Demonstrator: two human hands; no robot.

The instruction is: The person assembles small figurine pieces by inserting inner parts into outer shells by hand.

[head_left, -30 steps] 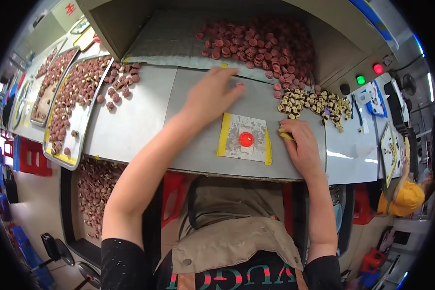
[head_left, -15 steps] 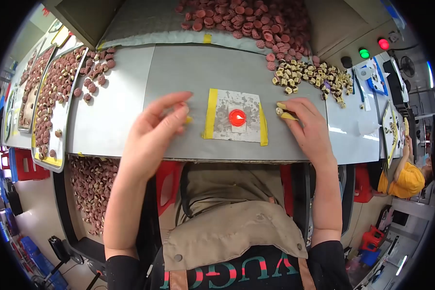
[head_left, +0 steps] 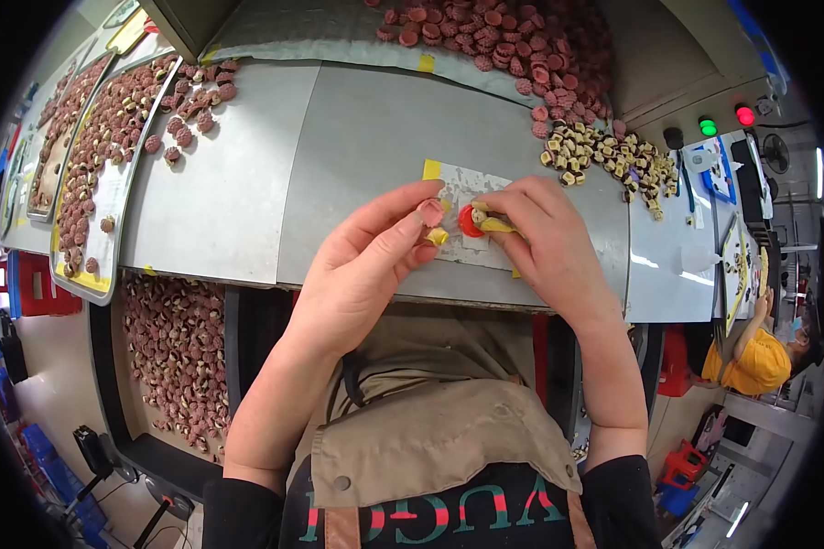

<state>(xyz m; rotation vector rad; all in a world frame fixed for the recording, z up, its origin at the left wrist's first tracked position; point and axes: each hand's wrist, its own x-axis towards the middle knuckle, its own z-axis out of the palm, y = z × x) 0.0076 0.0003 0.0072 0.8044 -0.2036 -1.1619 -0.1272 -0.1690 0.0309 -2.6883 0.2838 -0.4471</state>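
My left hand [head_left: 352, 274] pinches a pink bumpy cup-shaped piece [head_left: 430, 212] between thumb and fingers, its hollow side showing. My right hand [head_left: 563, 252] grips a small cream-and-dark piece [head_left: 479, 216] in its fingertips, right over a round red disc [head_left: 466, 223]. Yellow covers sit on some fingertips of both hands. Beneath the hands lies a worn white mat [head_left: 490, 254], edged with yellow tape and partly hidden by them. The two held pieces are close together but apart.
Pink cup pieces [head_left: 513, 46] are heaped at the back, with cream-and-dark pieces [head_left: 604, 156] at right. Trays of pink pieces [head_left: 110, 137] stand left. A bin of joined pieces [head_left: 178, 357] sits below the table. A person in yellow [head_left: 758, 361] works far right.
Both hands have come together over the mat: the left moved right and the right moved left. The pink cup in my left hand now shows. The view has shifted slightly.
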